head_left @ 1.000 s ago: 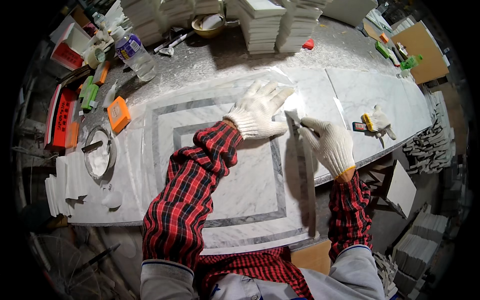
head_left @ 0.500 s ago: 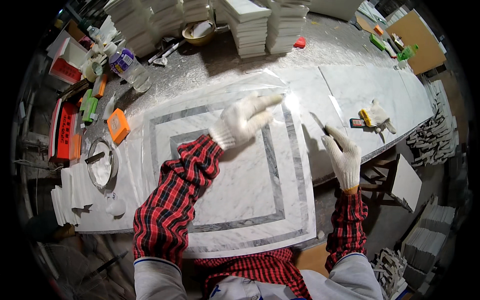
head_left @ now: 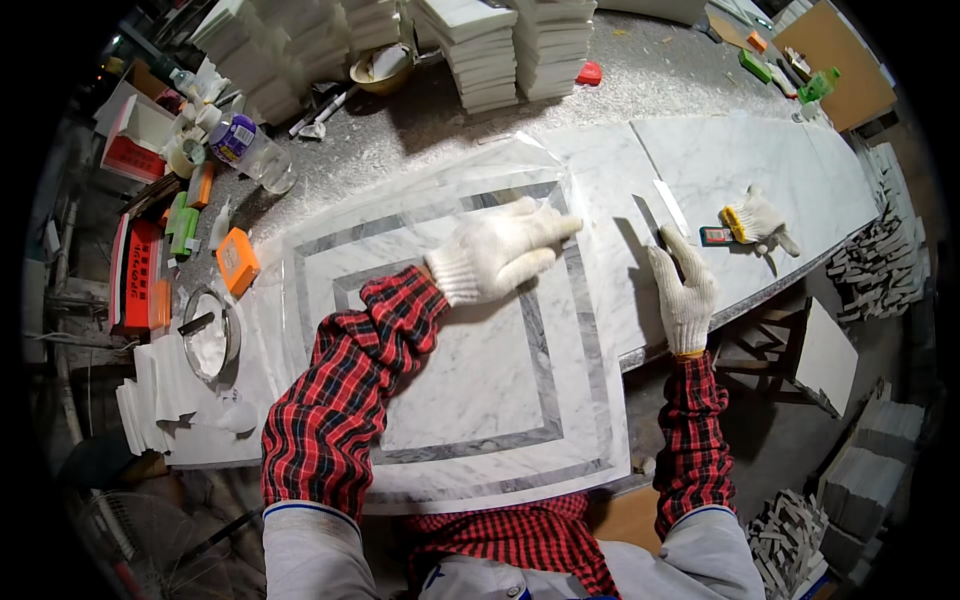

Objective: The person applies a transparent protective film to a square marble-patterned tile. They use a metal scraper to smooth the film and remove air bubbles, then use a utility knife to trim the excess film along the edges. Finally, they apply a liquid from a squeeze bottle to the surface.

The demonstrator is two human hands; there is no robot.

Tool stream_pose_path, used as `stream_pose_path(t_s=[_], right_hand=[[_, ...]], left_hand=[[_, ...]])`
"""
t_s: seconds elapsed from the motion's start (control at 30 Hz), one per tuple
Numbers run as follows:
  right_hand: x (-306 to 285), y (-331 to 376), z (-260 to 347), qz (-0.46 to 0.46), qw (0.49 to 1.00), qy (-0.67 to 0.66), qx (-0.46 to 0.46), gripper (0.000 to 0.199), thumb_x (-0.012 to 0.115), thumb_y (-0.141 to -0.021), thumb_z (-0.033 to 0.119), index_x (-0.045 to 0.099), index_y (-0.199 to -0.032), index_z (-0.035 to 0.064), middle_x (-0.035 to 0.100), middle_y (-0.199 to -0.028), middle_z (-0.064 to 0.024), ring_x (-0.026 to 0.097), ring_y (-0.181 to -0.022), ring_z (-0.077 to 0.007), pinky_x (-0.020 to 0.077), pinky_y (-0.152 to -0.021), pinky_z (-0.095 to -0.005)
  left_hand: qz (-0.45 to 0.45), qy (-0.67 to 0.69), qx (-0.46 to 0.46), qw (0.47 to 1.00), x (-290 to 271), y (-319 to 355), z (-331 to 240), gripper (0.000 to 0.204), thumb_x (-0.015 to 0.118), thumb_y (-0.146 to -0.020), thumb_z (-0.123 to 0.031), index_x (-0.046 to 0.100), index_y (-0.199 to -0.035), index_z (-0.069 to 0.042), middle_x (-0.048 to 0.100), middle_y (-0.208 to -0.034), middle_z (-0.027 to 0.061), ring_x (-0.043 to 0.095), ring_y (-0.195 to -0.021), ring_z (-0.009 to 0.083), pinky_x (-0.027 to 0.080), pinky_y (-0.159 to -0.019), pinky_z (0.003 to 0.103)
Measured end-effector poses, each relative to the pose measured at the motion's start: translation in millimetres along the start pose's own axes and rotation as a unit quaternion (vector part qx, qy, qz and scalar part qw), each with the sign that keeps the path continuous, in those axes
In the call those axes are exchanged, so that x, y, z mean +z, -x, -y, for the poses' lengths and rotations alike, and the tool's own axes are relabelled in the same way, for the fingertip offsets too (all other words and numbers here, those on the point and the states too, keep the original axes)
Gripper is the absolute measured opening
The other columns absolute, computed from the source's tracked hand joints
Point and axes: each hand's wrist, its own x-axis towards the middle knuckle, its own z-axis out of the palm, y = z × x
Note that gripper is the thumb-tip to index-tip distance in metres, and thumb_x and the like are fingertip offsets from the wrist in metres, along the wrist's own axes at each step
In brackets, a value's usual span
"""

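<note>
Now the left hand (head_left: 505, 250), loosely extended, grips nothing visible over one two-banded marble panel (head_left: 465, 395) on the worktop (head_left: 350, 160); the right hand (head_left: 686, 285) pinches one thin blade (head_left: 646, 214) near one loose glove (head_left: 757, 216).

Marble panel (head_left: 475, 385): upper left portion hidden under the left hand (head_left: 505, 252) and its plaid sleeve (head_left: 345, 400). Left hand: palm concealed; pressure on the panel cannot be told. Thin blade (head_left: 646, 215): lower end, with any handle, hidden in the right hand (head_left: 685, 295). White tile stacks (head_left: 485, 65): some tops cut off by the upper edge. Grey shirt (head_left: 315, 550): cut off by the lower edge. Fan (head_left: 125, 540): dim, details lost in shadow. Small dark card (head_left: 716, 236): print too small to read.
</note>
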Motion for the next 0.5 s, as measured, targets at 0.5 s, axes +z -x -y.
stream_pose_path(t_s=[0.5], right_hand=[[0.7, -3.0, 6.1, 0.008, 0.999, -0.032, 0.013, 0.032, 0.073, -0.093, 0.015, 0.071, -0.120, -0.0021, 0.075, -0.104, -0.0180, 0.073, -0.092, -0.0216, 0.0550, -0.081, -0.0315]], left_hand=[[-0.254, 0.441, -0.166, 0.845, 9.5, 10.1, -8.5, 0.064, 0.045, -0.105, -0.040, 0.040, -0.151, 0.004, 0.055, -0.145, 0.0222, 0.051, -0.138, 0.0321, 0.039, -0.115, 0.045]])
